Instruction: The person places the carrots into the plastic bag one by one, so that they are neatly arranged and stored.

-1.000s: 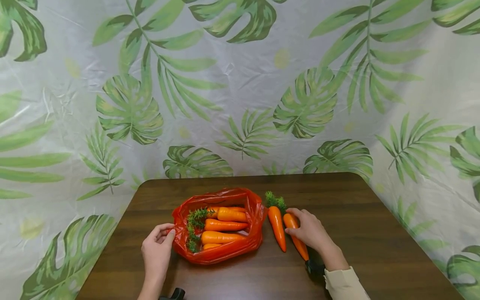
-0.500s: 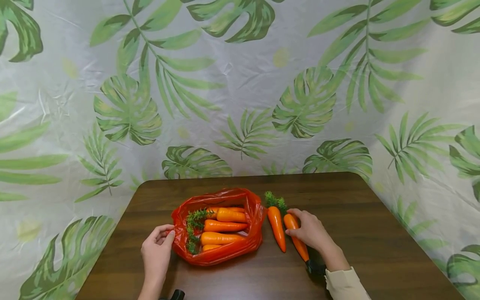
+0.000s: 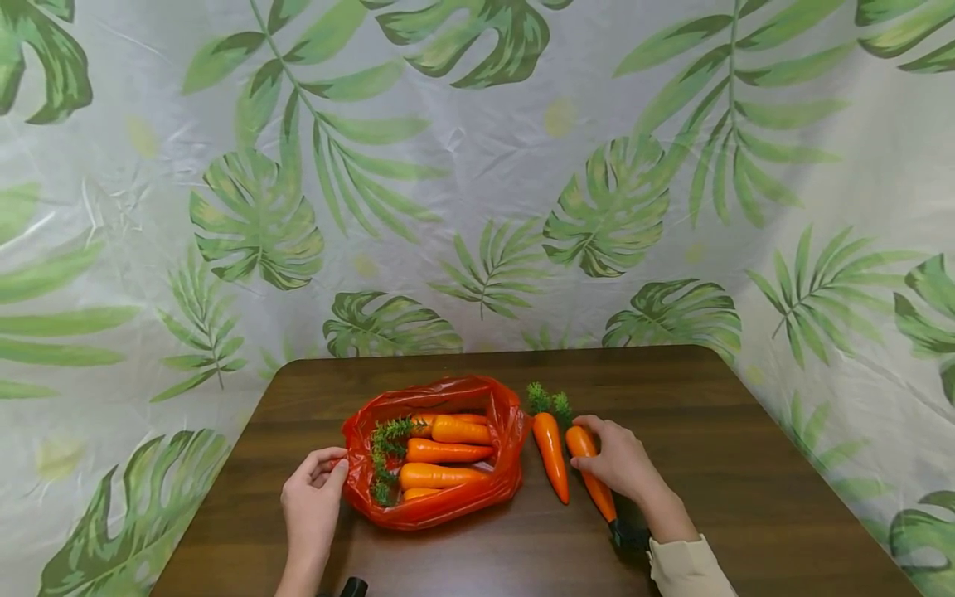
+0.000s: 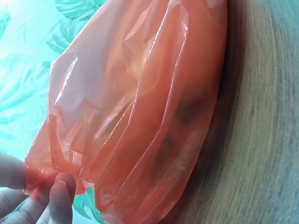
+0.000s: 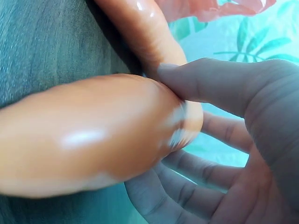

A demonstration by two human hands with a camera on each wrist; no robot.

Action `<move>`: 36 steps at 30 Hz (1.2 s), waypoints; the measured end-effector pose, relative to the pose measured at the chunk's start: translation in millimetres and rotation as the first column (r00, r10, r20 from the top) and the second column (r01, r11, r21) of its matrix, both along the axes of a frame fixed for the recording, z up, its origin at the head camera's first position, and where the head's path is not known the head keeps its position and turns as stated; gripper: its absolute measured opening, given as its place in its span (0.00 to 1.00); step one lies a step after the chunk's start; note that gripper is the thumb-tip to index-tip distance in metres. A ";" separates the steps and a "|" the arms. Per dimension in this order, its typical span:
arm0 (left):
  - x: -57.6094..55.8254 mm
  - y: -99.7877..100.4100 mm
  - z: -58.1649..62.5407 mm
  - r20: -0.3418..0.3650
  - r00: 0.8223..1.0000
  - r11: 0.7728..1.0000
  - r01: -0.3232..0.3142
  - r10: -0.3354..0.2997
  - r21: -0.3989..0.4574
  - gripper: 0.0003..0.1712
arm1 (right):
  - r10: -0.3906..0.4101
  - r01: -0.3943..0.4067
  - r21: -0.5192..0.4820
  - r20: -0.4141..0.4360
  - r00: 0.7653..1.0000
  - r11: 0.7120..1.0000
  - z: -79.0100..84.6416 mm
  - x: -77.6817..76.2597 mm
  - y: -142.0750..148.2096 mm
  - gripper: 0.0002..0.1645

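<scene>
A red plastic bag (image 3: 470, 506) lies on the table with its mouth spread wide and several carrots (image 3: 440, 475) with green tops inside. At its left edge, my left hand (image 3: 312, 493) pinches the rim; the left wrist view shows the gathered plastic (image 4: 74, 172) between thumb and fingertips. To the right of the bag, my right hand (image 3: 615, 456) grips the thick end of a carrot (image 3: 597, 493), thumb on one side and fingers on the other (image 5: 88, 135). Beside that lies another loose carrot (image 3: 550, 456), its leafy top pointing to the back.
The dark wooden table (image 3: 753, 489) extends on both sides of the bag. Behind it hangs a leaf-print curtain (image 3: 492, 191). Dark wrist gear (image 3: 630, 535) shows at the right wrist, and a dark piece (image 3: 354, 587) at the front edge by the left forearm.
</scene>
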State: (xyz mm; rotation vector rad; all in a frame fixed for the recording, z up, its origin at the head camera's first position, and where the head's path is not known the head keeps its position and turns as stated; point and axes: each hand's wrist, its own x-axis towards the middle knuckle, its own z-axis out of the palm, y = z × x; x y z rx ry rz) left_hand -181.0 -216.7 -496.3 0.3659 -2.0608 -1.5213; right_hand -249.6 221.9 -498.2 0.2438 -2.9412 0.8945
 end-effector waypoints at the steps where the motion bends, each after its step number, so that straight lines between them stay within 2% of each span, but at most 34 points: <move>1: -0.2 0.0 0.1 -0.001 1.000 1.000 -0.001 0.001 0.001 0.06 | -0.002 0.002 -0.005 -0.003 1.000 1.000 -0.4 -0.2 0.5 0.38; 9: -0.3 0.0 1.3 -0.019 1.000 1.000 -0.009 0.009 -0.008 0.05 | -0.002 0.001 -0.043 -0.024 1.000 0.999 0.1 -0.8 1.6 0.38; 20: 1.0 0.6 3.0 -0.003 1.000 1.000 0.003 -0.003 -0.009 0.06 | -0.015 0.012 -0.072 -0.036 0.999 0.997 1.8 0.7 3.1 0.37; 27: 1.2 0.4 2.2 -0.001 1.000 1.000 0.010 -0.010 -0.008 0.06 | -0.021 0.017 -0.063 -0.063 0.998 0.998 3.8 -0.2 4.0 0.37; 36: 1.6 -1.3 2.0 -0.008 1.000 1.000 0.001 -0.001 -0.015 0.05 | -0.015 0.010 -0.049 -0.097 0.995 0.999 14.1 -2.4 4.9 0.38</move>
